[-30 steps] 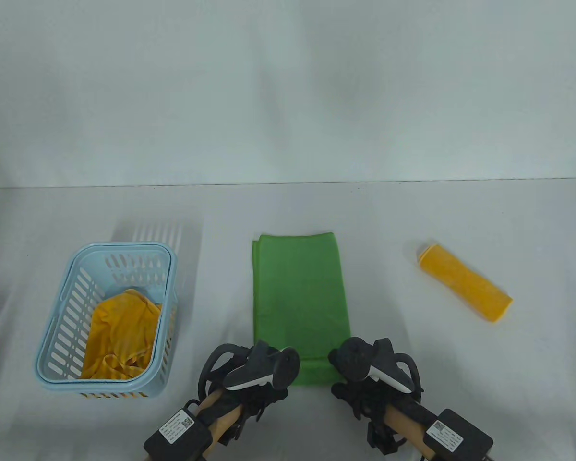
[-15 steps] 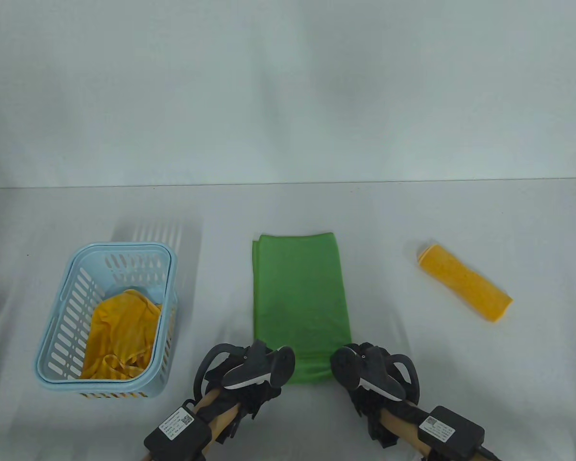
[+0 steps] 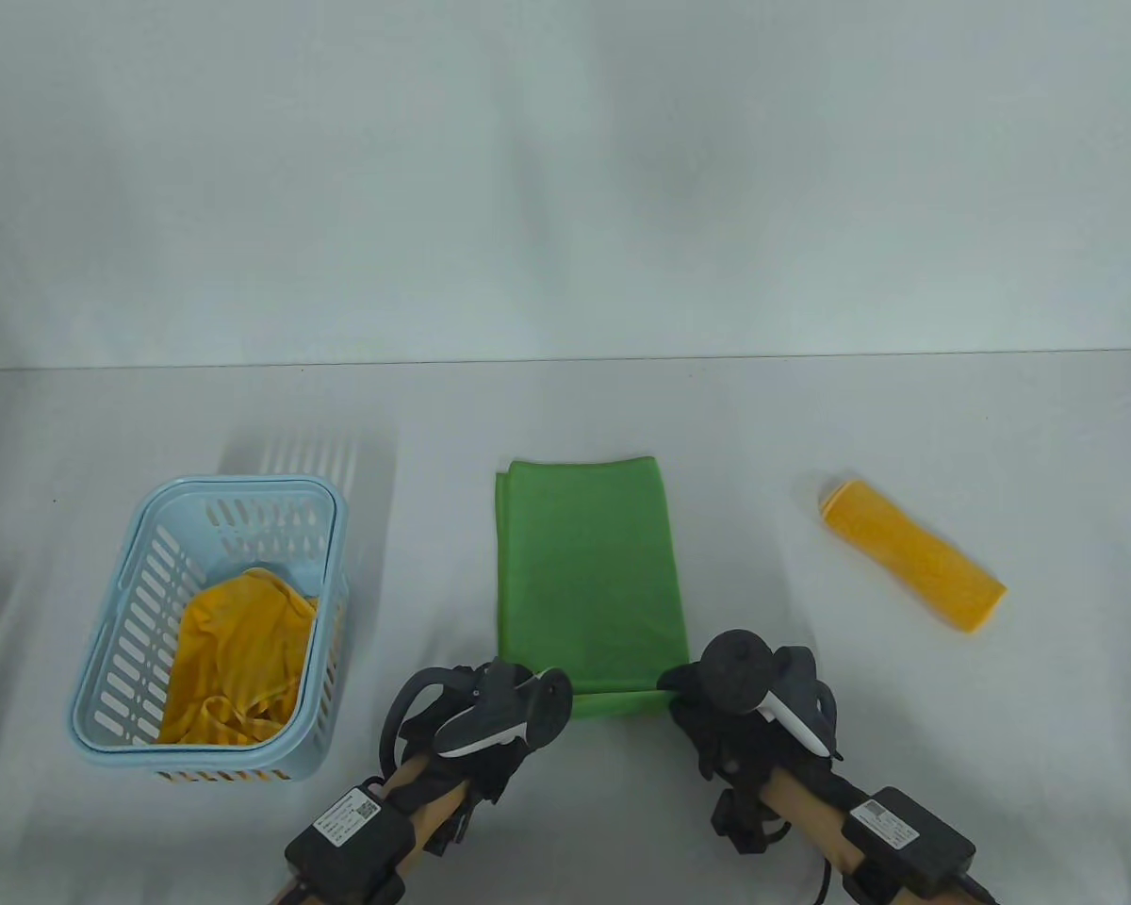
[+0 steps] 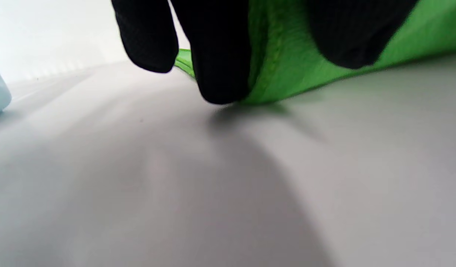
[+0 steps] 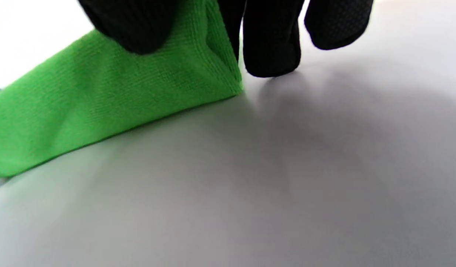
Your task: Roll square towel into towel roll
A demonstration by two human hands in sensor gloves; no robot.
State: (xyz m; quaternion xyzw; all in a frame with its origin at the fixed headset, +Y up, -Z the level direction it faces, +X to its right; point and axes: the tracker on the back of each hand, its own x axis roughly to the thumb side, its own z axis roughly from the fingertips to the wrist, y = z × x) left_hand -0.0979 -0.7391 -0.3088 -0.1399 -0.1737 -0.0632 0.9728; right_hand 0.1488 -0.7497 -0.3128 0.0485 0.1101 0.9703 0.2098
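A green towel (image 3: 589,566), folded into a long strip, lies at the table's centre, running away from me. Its near end is turned up into a low fold (image 3: 617,703) between my hands. My left hand (image 3: 542,707) grips the near left corner. In the left wrist view the black fingers (image 4: 220,55) and the thumb pinch the green towel (image 4: 283,63). My right hand (image 3: 686,693) grips the near right corner. The right wrist view shows the green towel (image 5: 102,104) pinched, its corner raised off the table beside my fingers (image 5: 272,44).
A light blue slotted basket (image 3: 141,566) stands at the left with a crumpled yellow cloth (image 3: 236,650) inside. A rolled yellow towel (image 3: 914,556) lies slantwise at the right. The white table ends at a far edge (image 3: 565,361).
Both hands have moved away from me with the towel's near end, lifting and turning it over. The towel's visible length is shorter. The right hand has rotated.
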